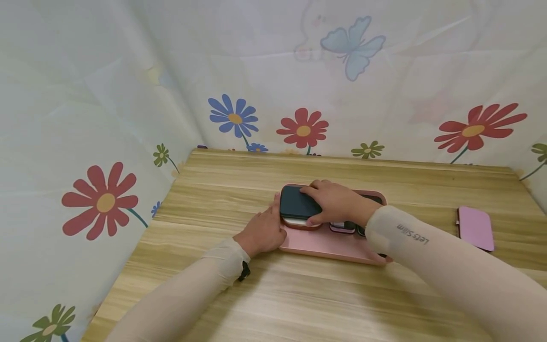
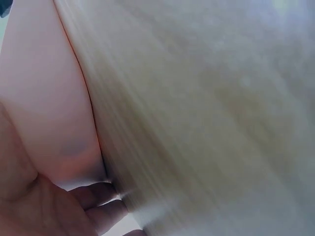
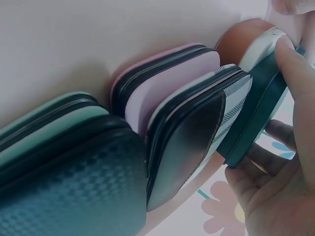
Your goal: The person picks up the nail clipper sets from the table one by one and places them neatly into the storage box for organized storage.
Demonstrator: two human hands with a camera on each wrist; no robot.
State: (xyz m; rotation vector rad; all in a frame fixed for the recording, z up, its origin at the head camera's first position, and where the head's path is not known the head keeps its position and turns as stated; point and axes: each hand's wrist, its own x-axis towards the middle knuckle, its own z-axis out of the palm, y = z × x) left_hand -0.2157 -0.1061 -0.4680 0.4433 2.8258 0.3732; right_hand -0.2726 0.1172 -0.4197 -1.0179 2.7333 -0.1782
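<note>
Near the middle of the table lies a pink tray [image 1: 320, 241] holding several small zip cases. At its left end, my right hand [image 1: 331, 202] grips a dark green case [image 1: 295, 202] between thumb and fingers, as the right wrist view shows. That case lies over a white case [image 3: 261, 48] and a brown case [image 3: 241, 42]. My left hand [image 1: 262, 230] rests against the tray's left end, fingers extended along its side. Farther right in the tray stand a pink case [image 3: 170, 78], a black-and-white patterned case [image 3: 197, 128] and a green case with a textured dark face [image 3: 74, 177].
A separate pink case [image 1: 476, 228] lies on the wooden table [image 1: 205, 190] to the right of the tray. A white curtain [image 1: 256, 61] printed with flowers hangs behind the table and along its left side.
</note>
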